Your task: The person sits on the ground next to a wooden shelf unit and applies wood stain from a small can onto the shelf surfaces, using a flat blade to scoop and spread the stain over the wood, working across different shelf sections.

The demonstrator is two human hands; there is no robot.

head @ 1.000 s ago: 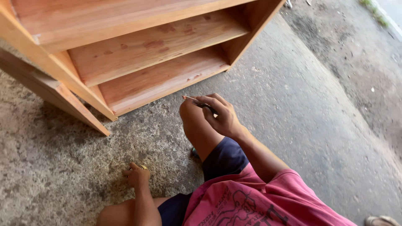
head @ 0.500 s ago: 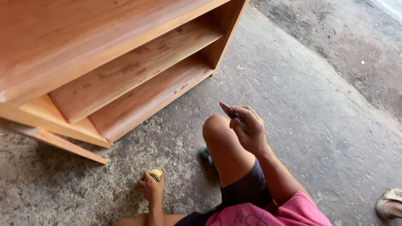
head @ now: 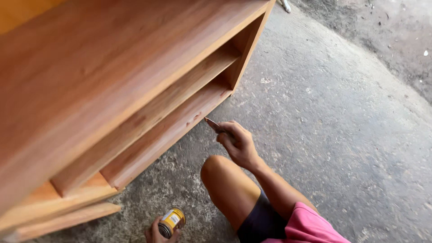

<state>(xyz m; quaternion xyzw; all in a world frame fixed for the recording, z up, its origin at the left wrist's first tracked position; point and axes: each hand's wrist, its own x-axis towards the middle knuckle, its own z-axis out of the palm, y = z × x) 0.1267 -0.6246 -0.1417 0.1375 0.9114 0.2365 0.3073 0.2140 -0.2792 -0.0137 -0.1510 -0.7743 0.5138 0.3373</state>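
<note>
A big wooden shelf (head: 112,90) is seen up and to the left of the right hand (head: 238,144), lying on the grey floor (head: 342,135). A small yellow can (head: 171,221) is gripped by the left hand (head: 157,234) down by the knee; it looks light, hard and smooth, best held around its side. A thin blade (head: 211,124) is pinched tight in the right hand, its tip near the shelf edge; it looks stiff and sharp, so only its handle should be held.

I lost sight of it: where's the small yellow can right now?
In the head view, the small yellow can is at bottom centre-left, gripped by the left hand over the concrete floor, beside the raised knee.
</note>
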